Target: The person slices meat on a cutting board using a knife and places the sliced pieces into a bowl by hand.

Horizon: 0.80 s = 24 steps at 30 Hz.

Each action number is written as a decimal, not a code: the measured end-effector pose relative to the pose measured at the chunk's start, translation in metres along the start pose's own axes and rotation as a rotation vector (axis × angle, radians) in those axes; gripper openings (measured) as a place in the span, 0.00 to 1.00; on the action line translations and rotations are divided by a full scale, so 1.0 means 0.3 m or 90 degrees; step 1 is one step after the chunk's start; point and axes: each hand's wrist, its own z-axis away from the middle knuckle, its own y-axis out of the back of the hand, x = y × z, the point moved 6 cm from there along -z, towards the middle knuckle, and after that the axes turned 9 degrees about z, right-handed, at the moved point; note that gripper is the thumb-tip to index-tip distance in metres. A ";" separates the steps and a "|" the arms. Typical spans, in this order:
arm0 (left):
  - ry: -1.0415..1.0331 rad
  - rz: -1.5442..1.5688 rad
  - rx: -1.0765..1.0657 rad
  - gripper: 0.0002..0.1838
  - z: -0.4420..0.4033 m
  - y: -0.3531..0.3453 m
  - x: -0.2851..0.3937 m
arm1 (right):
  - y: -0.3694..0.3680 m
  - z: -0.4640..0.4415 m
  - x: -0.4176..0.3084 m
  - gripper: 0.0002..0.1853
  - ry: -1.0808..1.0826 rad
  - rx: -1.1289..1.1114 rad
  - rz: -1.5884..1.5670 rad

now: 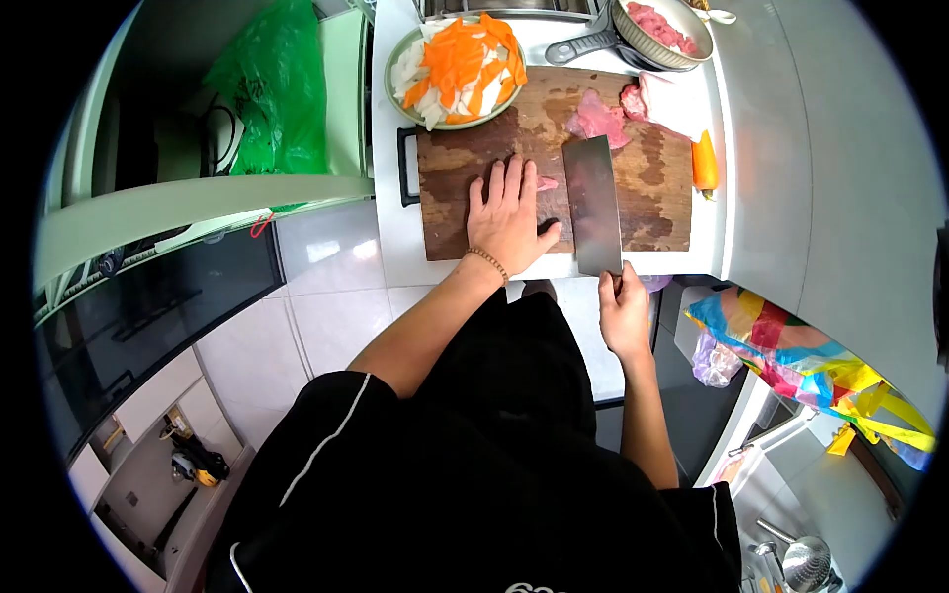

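My left hand (506,217) lies on the wooden cutting board (652,217) with its fingers spread. A small strip of pink meat (547,183) shows beside its index finger; whatever is under the palm is hidden. My right hand (625,311) is closed around the handle of a cleaver (595,203), whose broad blade is over the board, to the right of my left hand. Beyond the blade's far end is a thin slice of meat (598,117). Next to that slice, a larger piece of meat (664,104) with a pale side lies at the board's far right corner.
A plate (390,84) of sliced carrot and white vegetable pieces stands at the board's far left. A pan (652,57) with cut meat is at the back right. One carrot (705,166) lies right of the board. A green plastic bag (282,94) sits at the left.
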 end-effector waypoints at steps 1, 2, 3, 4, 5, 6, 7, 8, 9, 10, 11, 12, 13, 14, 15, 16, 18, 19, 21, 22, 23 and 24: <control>-0.010 0.007 -0.005 0.50 0.006 -0.007 0.002 | 0.001 0.000 0.003 0.08 -0.001 -0.001 0.010; -0.019 0.015 -0.010 0.50 0.026 -0.016 0.006 | 0.005 0.001 0.004 0.08 -0.003 -0.003 0.022; -0.028 0.022 -0.016 0.51 0.042 -0.012 0.013 | 0.008 0.002 0.003 0.08 -0.005 -0.005 0.033; -0.032 0.067 -0.069 0.51 0.050 -0.008 0.021 | 0.008 0.002 0.006 0.07 -0.009 -0.006 0.014; -0.051 0.081 -0.067 0.51 0.054 -0.017 0.026 | 0.005 0.004 0.010 0.07 -0.012 -0.007 -0.005; -0.068 0.096 -0.066 0.51 0.057 -0.026 0.032 | 0.000 0.005 0.014 0.07 -0.015 -0.010 -0.024; -0.087 0.110 -0.063 0.51 0.058 -0.034 0.038 | -0.003 0.004 0.016 0.07 -0.011 -0.009 -0.015; -0.111 0.124 -0.055 0.49 0.049 -0.041 0.041 | -0.004 0.000 0.020 0.07 -0.006 -0.008 -0.005; -0.130 0.135 -0.071 0.48 0.034 -0.044 0.048 | -0.003 -0.003 0.022 0.08 -0.002 -0.007 0.005; -0.148 0.145 -0.088 0.47 0.020 -0.044 0.054 | 0.000 -0.002 0.022 0.08 -0.004 -0.005 0.005; -0.166 0.155 -0.105 0.46 0.010 -0.047 0.056 | 0.005 -0.002 0.018 0.08 -0.006 -0.004 0.005; -0.191 0.175 -0.130 0.43 0.007 -0.050 0.051 | 0.009 -0.002 0.014 0.08 -0.007 -0.003 0.005; -0.214 0.217 -0.132 0.42 0.010 -0.040 0.041 | 0.014 -0.001 0.010 0.08 -0.003 -0.001 0.017; -0.236 0.258 -0.135 0.41 0.014 -0.025 0.028 | 0.020 0.001 0.007 0.08 0.001 0.001 0.030; -0.259 0.299 -0.137 0.40 0.020 -0.004 0.012 | 0.025 0.003 0.002 0.08 0.006 0.003 0.042; -0.253 0.305 -0.124 0.35 0.032 0.028 -0.015 | 0.034 0.008 -0.012 0.08 0.022 0.015 0.069; -0.237 0.239 -0.103 0.31 0.046 0.053 -0.088 | 0.051 0.031 -0.045 0.08 0.052 0.039 0.125; -0.227 0.207 -0.093 0.30 0.051 0.059 -0.107 | 0.051 0.045 -0.060 0.08 0.045 0.042 0.167; -0.255 0.170 -0.064 0.24 0.047 0.080 -0.105 | 0.042 0.072 -0.107 0.08 0.035 0.044 0.251; -0.272 0.160 -0.069 0.24 0.039 0.084 -0.096 | 0.030 0.082 -0.132 0.08 0.034 0.030 0.265; -0.290 0.151 -0.074 0.23 0.030 0.079 -0.088 | 0.013 0.094 -0.158 0.08 0.059 0.034 0.283; -0.327 0.167 -0.048 0.19 0.018 0.072 -0.079 | -0.011 0.105 -0.173 0.08 0.065 0.036 0.298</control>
